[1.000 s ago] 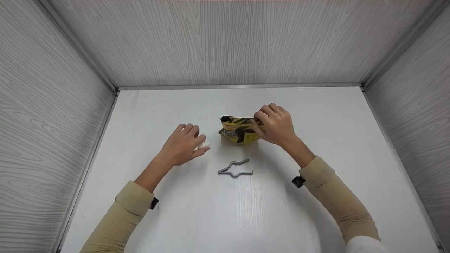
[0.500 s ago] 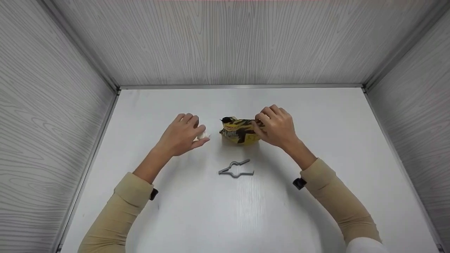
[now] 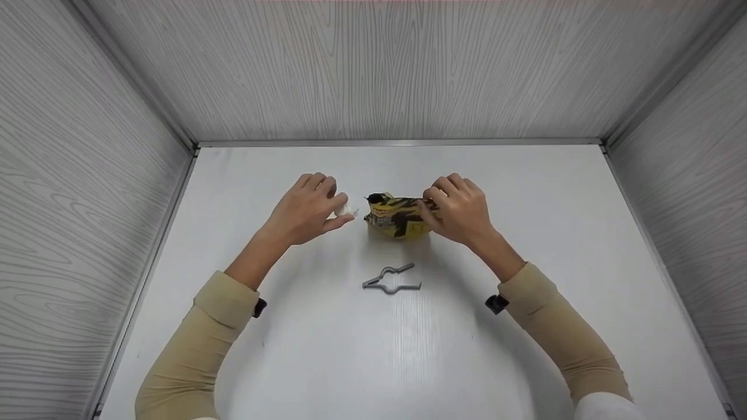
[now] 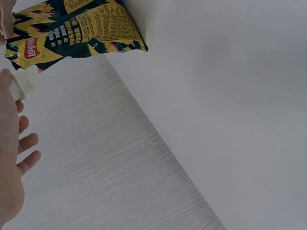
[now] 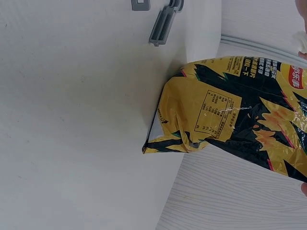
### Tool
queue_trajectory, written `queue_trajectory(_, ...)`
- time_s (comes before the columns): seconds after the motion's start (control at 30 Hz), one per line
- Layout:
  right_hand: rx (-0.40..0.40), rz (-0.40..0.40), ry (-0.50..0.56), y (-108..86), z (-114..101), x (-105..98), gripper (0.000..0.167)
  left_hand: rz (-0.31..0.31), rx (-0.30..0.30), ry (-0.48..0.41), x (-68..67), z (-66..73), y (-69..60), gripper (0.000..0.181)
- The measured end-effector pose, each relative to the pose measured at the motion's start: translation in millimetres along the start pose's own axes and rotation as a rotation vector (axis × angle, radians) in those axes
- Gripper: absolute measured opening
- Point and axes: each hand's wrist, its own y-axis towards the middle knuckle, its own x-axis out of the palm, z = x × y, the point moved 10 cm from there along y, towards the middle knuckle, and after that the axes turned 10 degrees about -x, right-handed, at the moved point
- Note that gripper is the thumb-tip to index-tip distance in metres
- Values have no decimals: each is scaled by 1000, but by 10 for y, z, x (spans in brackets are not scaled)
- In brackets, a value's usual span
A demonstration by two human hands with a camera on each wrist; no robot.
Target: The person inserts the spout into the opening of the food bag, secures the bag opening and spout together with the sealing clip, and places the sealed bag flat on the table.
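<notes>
A yellow and black snack bag (image 3: 397,219) stands on the white table, its upper right part pinched by my right hand (image 3: 461,209). Just left of the bag, my left hand (image 3: 306,211) pinches a small crumpled white item (image 3: 344,210) between thumb and forefinger. In the left wrist view the white item (image 4: 25,82) is close below the bag (image 4: 81,31); whether they touch I cannot tell. Printed text and a table cover the bag's side (image 5: 220,110) in the right wrist view. A grey clip (image 3: 391,289) lies spread apart on the table, nearer me than the bag.
Grey wood-grain panels (image 3: 373,76) enclose the table (image 3: 373,350) at the back and on both sides. A metal strip (image 3: 280,143) runs along its back edge. Both forearms, in tan sleeves, reach in from the front.
My left hand has moved away from me and slightly right, nearer the bag's left end, with the white item in it. My right hand, the bag and the clip have barely moved.
</notes>
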Motion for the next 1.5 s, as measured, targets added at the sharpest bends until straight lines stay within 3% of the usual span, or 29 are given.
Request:
queue_trajectory(0.5, -3, -13, -9, 13, -3, 10, 15, 51, -55, -36, -51, -103, 120, 41)
queue_trajectory(0.83, -9, -12, -11, 32, -4, 5, 16, 76, -59, -77, -77, -54, 215, 41)
queue_trajectory(1.3, -17, -18, -11, 19, -5, 16, 16, 113, -55, -52, -17, 26, 297, 42)
queue_trajectory(1.5, -20, -16, -9, 19, -3, 12, 15, 81, -60, -78, 46, 54, 306, 43)
